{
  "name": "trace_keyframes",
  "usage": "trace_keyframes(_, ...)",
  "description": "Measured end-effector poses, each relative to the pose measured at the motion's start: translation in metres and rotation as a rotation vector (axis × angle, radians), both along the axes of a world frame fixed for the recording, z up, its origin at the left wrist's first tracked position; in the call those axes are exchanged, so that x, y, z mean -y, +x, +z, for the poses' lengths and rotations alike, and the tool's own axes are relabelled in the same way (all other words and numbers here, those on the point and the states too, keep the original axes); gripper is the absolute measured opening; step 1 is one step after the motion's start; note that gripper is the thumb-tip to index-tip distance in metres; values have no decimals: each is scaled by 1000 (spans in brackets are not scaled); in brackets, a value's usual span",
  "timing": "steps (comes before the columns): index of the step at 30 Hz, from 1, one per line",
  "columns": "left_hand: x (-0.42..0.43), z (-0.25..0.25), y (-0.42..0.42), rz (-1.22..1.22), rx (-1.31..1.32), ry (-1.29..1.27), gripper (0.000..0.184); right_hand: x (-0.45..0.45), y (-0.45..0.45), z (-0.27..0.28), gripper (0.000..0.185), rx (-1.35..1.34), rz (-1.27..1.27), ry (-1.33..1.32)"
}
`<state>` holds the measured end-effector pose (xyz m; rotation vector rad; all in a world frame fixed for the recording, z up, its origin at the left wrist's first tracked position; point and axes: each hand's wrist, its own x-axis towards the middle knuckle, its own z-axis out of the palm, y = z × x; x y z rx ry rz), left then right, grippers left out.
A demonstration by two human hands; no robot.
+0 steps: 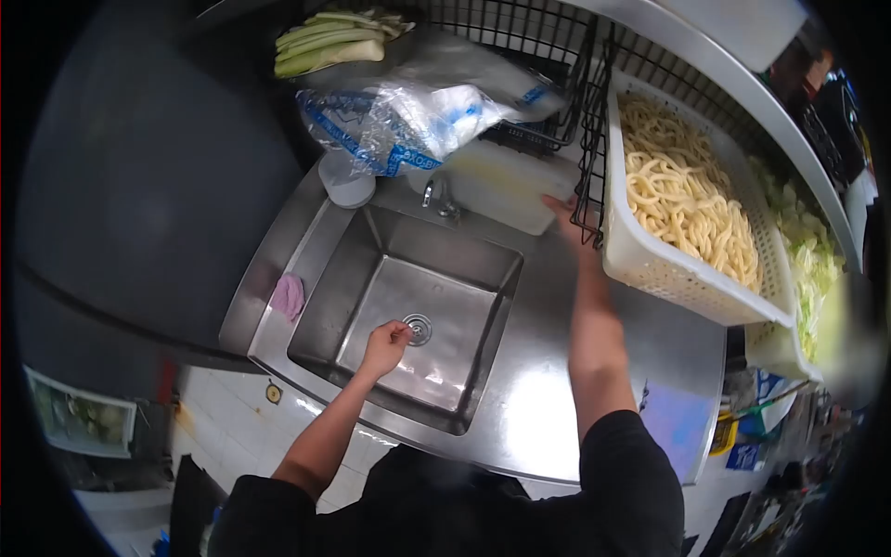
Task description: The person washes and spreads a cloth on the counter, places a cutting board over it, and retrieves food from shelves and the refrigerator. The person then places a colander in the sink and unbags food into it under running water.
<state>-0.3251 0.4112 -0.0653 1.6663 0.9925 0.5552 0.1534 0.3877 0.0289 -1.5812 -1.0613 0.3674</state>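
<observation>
My left hand (388, 345) hovers over the steel sink (367, 320), near the drain (418, 330). Its fingers are curled together and nothing shows in them. At the back of the counter, my right hand (560, 212) is at the right edge of a white cutting board (501, 190), with a finger over its face. Part of that hand is hidden behind the black wire rack (587, 218). The board leans behind the faucet (444, 200), and its face has a yellowish stain.
A white perforated basket (668, 265) of thick noodles (696, 200) sits at the upper right, beside shredded cabbage (809, 269). Clear plastic bags (399, 116) and green onions (329, 42) lie at the back. Left of the sink are a white container (346, 183) and a pink cloth (288, 296).
</observation>
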Motion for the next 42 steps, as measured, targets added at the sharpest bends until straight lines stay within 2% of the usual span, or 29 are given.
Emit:
trace_keyframes(3,-10,14,11,-27,-12,17,15,100,76,-61,59,94,-171,265)
trace_keyframes(5,-27,12,41,-109,8,16,18,173,125,-106,55,284,-272,434)
trace_keyframes(6,-33,23,69,-160,33,71,27,207,136,-122,52,412,-310,486)
trace_keyframes(8,-51,47,149,-226,128,178,47,258,59,-33,52,130,-338,-88)
trace_keyframes(9,-57,57,188,-240,192,229,59,271,7,10,54,-171,-506,-16)
trace_keyframes(10,-66,57,227,-258,253,293,65,297,-6,23,50,-8,-344,-151)
trace_keyframes(11,-76,48,266,-280,322,352,72,317,-21,18,40,33,-357,-187)
trace_keyframes(12,-95,33,296,-416,229,555,69,335,-34,8,36,-30,-339,-129)
trace_keyframes(13,-120,16,320,-775,144,389,56,359,-46,-3,39,142,-393,-222)
trace_keyframes(14,-129,-9,346,-830,195,397,37,371,-68,7,43,55,-360,-131)
trace_keyframes(15,-73,60,327,-986,182,346,28,385,-88,21,40,56,-384,-73)
trace_keyframes(16,-68,54,332,-1010,282,739,25,396,-91,9,38,68,-407,-29)
trace_keyframes(17,-46,75,315,-964,195,560,23,414,-107,43,31,-92,-432,-28)
trace_keyframes(18,5,129,291,-910,-62,538,20,434,-104,47,25,-232,-386,-4)
trace_keyframes(19,20,140,270,-843,-163,529,27,456,-98,56,25,-239,-416,25)
trace_keyframes(21,63,130,246,-752,338,224,36,485,-87,64,27,-291,-471,320)
trace_keyframes(22,99,132,241,-707,344,5,40,509,-77,59,39,-416,-435,337)
trace_keyframes(23,134,132,238,-645,354,-215,43,527,-75,50,39,-421,-429,343)
trace_keyframes(24,167,124,240,-504,322,-331,39,543,-80,39,51,-532,-609,109)
trace_keyframes(25,201,120,247,-472,203,-321,33,558,-82,25,63,-627,-785,-128)
trace_keyframes(26,234,115,259,-440,59,-293,35,578,-82,-8,81,-503,-822,-127)
trace_keyframes(27,263,99,271,-466,63,-387,37,601,-61,-31,81,-491,-818,-121)
trace_keyframes(29,315,66,289,-483,51,-551,43,641,-38,-64,82,-494,-1004,-502)
trace_keyframes(34,439,32,357,-423,73,-751,51,728,75,-35,74,-227,-885,-539)
trace_keyframes(36,458,23,372,-383,108,-830,53,741,97,-23,71,-169,-884,-752)
trace_keyframes(38,458,11,374,-455,55,-834,52,753,108,-27,68,-190,-837,-754)
trace_keyframes(39,458,26,372,-448,46,-838,52,760,110,-31,65,-201,-802,-748)
trace_keyframes(41,446,55,365,-1025,-954,11,54,778,105,-44,62,-189,-781,-777)
trace_keyframes(42,436,55,363,-1057,-951,142,56,788,100,-55,60,-171,-761,-800)
